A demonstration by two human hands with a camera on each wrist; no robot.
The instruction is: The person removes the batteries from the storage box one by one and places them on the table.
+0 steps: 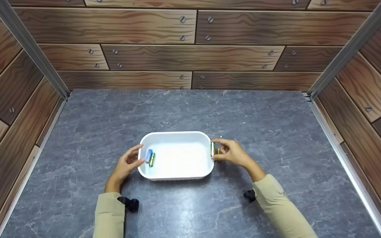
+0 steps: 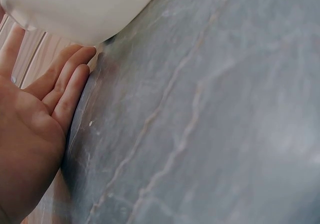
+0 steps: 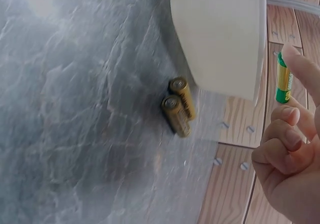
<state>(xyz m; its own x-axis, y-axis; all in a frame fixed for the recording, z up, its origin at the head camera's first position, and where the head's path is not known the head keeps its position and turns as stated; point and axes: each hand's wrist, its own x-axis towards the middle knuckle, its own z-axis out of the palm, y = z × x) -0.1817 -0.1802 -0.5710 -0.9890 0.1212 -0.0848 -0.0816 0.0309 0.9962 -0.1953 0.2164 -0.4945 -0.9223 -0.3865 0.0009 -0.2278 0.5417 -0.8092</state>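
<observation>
A white tub (image 1: 177, 158) stands on the table. Inside it, near the left end, lie a blue battery (image 1: 148, 155) and a green-and-gold battery (image 1: 152, 159), side by side. At the tub's left rim is my left hand (image 1: 128, 162), its thumb and index finger at the edge and the other fingers loosely extended below. My right hand (image 1: 232, 154) pinches another green-and-gold battery (image 3: 284, 79) upright between thumb and index finger, right at the right rim. Below that hand, two gold batteries (image 3: 176, 115) lie together on the table beside the tub wall.
The grey marbled table (image 1: 190, 205) extends around the tub. Wood-patterned panels (image 1: 190, 56) enclose its back and sides, with metal posts (image 1: 346, 48) at the rear corners. Dark wrist-worn devices (image 1: 132, 205) stick out near both sleeves.
</observation>
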